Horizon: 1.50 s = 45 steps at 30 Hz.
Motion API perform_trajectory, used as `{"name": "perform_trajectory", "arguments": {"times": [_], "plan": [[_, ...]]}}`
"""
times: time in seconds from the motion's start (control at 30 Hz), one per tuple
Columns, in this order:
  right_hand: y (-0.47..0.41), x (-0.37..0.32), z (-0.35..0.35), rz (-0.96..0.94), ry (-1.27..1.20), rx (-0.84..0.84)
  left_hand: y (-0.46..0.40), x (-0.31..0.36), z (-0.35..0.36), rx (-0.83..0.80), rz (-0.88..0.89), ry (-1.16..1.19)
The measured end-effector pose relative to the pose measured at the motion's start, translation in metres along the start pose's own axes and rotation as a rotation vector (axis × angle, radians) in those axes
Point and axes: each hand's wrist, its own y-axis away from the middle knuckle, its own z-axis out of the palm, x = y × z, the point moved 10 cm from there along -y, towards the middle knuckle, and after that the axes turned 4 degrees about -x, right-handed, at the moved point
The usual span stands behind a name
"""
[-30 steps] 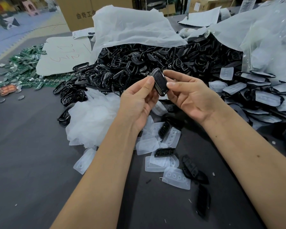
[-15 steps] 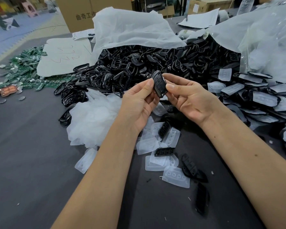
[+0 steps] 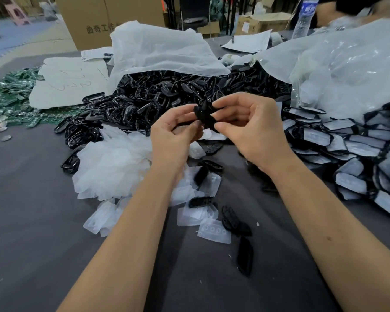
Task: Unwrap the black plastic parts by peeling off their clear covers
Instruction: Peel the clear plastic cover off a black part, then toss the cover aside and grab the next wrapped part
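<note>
Grey table (image 3: pixel 32 221) | both hands pinch black part (image 3: pixel 204 114) | carton (image 3: pixel 88 19) print "曲奇工作"

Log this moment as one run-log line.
step: peeling | left hand: pinches black part | right hand: pinches same part | peeled clear covers: on table | wrapped parts: piled at right

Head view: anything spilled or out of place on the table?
Yes: black parts spill out of the torn white bag across the table, and peeled clear covers lie scattered among loose parts.
</note>
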Motion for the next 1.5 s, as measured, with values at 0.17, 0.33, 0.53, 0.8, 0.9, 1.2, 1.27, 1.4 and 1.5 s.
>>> {"name": "perform_trajectory", "arguments": {"times": [0.17,0.33,0.53,0.8,0.9,1.2,1.27,1.4,1.5], "plan": [[0.018,-0.011,-0.061,-0.102,0.421,0.142,-0.001,0.017,0.067,-0.162,0.149,-0.406],[0.03,-0.007,-0.124,-0.086,0.686,0.212,0.0,0.02,0.16,-0.281,0.265,-0.595],[0.034,0.024,-0.164,0.165,0.833,0.058,0.023,0.004,0.216,-0.419,0.35,-0.704],[0.014,0.005,-0.144,0.135,0.76,0.146,0.017,0.016,0.179,-0.274,0.354,-0.83],[0.0,-0.005,-0.097,0.065,0.694,0.084,0.008,0.02,0.14,-0.19,0.3,-1.005],[-0.031,0.023,0.067,0.018,0.759,-0.378,-0.003,0.013,-0.01,0.018,0.04,-1.373],[-0.038,0.033,0.089,-0.005,0.873,-0.427,-0.004,0.014,-0.014,-0.002,0.068,-1.369],[-0.05,0.048,0.106,0.018,0.939,-0.421,-0.007,0.02,-0.019,0.047,0.117,-1.35],[-0.055,0.049,0.107,0.015,0.899,-0.416,-0.005,0.022,-0.028,0.114,0.113,-1.252]]}}
